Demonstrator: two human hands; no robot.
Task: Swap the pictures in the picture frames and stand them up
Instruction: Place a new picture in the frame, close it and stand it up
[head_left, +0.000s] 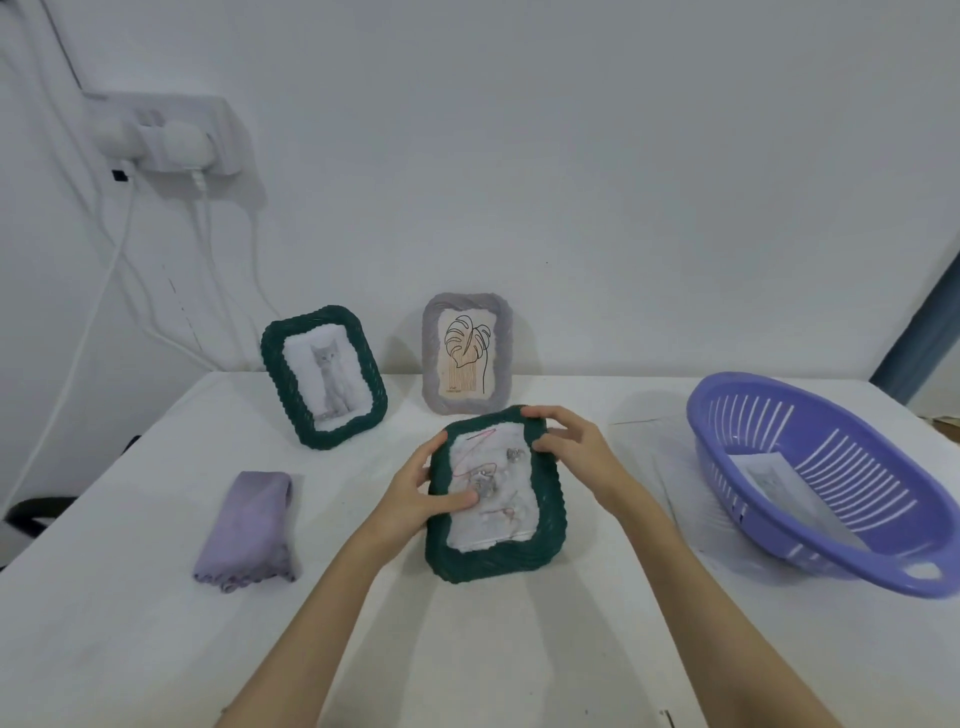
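Both hands held a green frame (493, 558) at the middle of the white surface (130, 649). The left hand (421, 496) gripped its left edge, thumb pressed on the picture inside; the right hand (574, 441) pinched its top right corner. Behind stood a cat frame (324, 376) and a grey leaf frame (466, 353), apart. A lilac cloth (252, 530) lay left; a purple basket (815, 483) holding a print (774, 480) sat right.

Two frames (325, 376) (466, 354) stand along the table's (130, 649) far edge; a third (494, 496) lies mid-table (cloth (249, 530) left, basket (815, 483) right).
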